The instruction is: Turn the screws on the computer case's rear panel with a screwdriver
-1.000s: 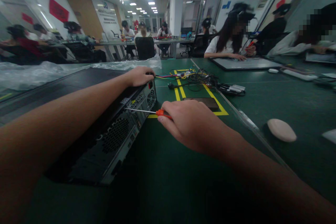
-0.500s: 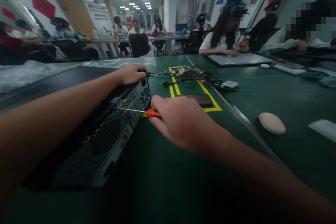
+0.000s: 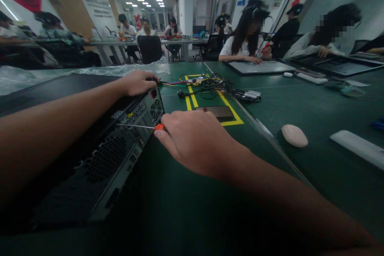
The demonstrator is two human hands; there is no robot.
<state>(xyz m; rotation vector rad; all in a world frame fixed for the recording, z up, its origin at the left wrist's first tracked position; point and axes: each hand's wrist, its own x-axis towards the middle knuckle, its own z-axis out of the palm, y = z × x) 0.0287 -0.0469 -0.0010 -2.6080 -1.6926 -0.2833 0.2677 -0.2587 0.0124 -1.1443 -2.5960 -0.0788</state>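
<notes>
A black desktop computer case (image 3: 99, 192) lies at the left with its vented metal back panel facing me. My left hand (image 3: 139, 83) grips the far top corner of the case, the fingers bent over the edge and partly hidden. In my right hand (image 3: 195, 142) is a screwdriver (image 3: 159, 127) with an orange handle, mostly covered by the fingers. Its thin shaft points left, and the tip meets the back panel near the upper edge, above the large round vent. Whether it sits in a screw is too small to tell.
Beyond my right hand, a dark flat block (image 3: 222, 113) lies inside yellow tape lines (image 3: 238, 122). Tangled cables (image 3: 216, 84) are behind it. A pale mouse (image 3: 294, 135) and a white bar (image 3: 357, 146) lie at right. Clear plastic wrap (image 3: 135, 70) borders the case; people (image 3: 244, 40) work opposite.
The whole view has shifted, so everything appears further left. My left hand keeps its hold on the case corner, and the screwdriver tip stays against the back panel.
</notes>
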